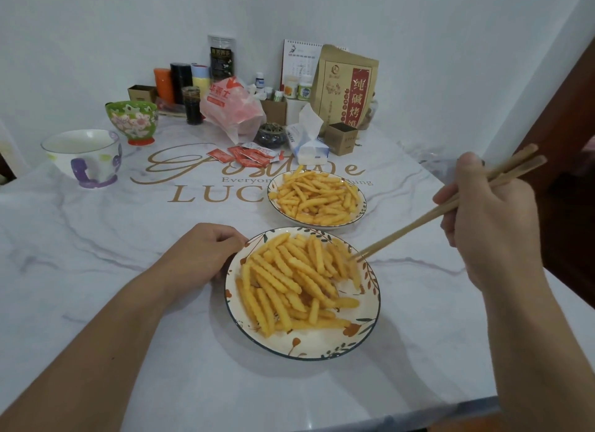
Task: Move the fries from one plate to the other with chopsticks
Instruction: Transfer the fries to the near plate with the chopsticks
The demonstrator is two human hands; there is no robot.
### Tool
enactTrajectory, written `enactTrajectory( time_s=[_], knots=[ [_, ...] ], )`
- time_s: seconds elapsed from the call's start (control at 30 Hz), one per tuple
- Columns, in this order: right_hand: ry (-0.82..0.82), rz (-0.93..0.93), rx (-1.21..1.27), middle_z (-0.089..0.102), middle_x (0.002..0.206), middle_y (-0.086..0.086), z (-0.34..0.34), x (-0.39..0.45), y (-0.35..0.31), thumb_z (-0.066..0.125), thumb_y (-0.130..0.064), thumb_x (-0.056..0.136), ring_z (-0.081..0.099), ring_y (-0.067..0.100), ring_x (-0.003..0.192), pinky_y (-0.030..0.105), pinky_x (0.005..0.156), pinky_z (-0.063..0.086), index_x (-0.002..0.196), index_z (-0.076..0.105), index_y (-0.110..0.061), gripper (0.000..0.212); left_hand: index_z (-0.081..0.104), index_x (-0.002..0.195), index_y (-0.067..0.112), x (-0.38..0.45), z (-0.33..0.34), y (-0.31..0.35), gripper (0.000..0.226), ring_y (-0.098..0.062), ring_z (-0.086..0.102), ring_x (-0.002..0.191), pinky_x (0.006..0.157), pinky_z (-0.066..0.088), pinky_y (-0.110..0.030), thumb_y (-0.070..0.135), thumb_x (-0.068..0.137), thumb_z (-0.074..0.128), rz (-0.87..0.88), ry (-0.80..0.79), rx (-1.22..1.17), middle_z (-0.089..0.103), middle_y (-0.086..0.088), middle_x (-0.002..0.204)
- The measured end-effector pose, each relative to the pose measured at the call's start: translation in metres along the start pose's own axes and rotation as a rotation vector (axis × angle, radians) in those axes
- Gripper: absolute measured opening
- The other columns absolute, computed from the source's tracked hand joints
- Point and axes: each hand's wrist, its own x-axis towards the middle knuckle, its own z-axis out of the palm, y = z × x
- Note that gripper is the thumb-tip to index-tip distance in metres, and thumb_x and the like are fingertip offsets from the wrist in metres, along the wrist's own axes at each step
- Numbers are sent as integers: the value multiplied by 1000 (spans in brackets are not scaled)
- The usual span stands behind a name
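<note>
Two floral-rimmed plates of crinkle-cut fries stand on the marble-print table. The near plate (322, 344) holds a heap of fries (289, 283). The far plate (362, 209) holds a second heap of fries (317, 195). My right hand (486, 225) grips a pair of wooden chopsticks (428, 216), whose tips rest among the fries at the near plate's upper right edge. My left hand (209, 251) lies on the table with its fingers curled against the near plate's left rim.
A white mug (83, 156) and a green floral bowl (133, 121) stand at the far left. Sauce packets (248, 155), a tissue pack (306, 142), a small brown box (341, 138), a plastic bag, jars and a paper bag (347, 84) crowd the back by the wall. The table's front edge runs along the bottom right.
</note>
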Motion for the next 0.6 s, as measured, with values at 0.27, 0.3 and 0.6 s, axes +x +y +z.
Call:
enactTrajectory(
  time_s=[0.27,0.3,0.6],
  knots=[
    [-113,-104,91,56,51,-3,39,29,10,50,-33,106,52,11,48,27,46,41,71,67,-13,44,76,82,9,4,1,-2,35,-19,53,53,64,42,-35,30,102,57,12,10,17,64,-3,58],
    [-185,-119,55,57,52,-4,47,32,14,49,-31,107,53,11,50,28,47,42,73,69,-13,43,72,82,4,5,1,-3,38,-19,50,52,65,40,-35,31,103,57,9,14,17,59,-3,57],
    [-459,-333,-189,63,65,-29,82,44,36,51,-28,108,58,-5,65,19,63,42,87,69,-8,35,65,86,-3,5,1,-2,44,-19,48,54,63,37,-34,35,105,54,-8,5,26,55,-5,62]
  ],
)
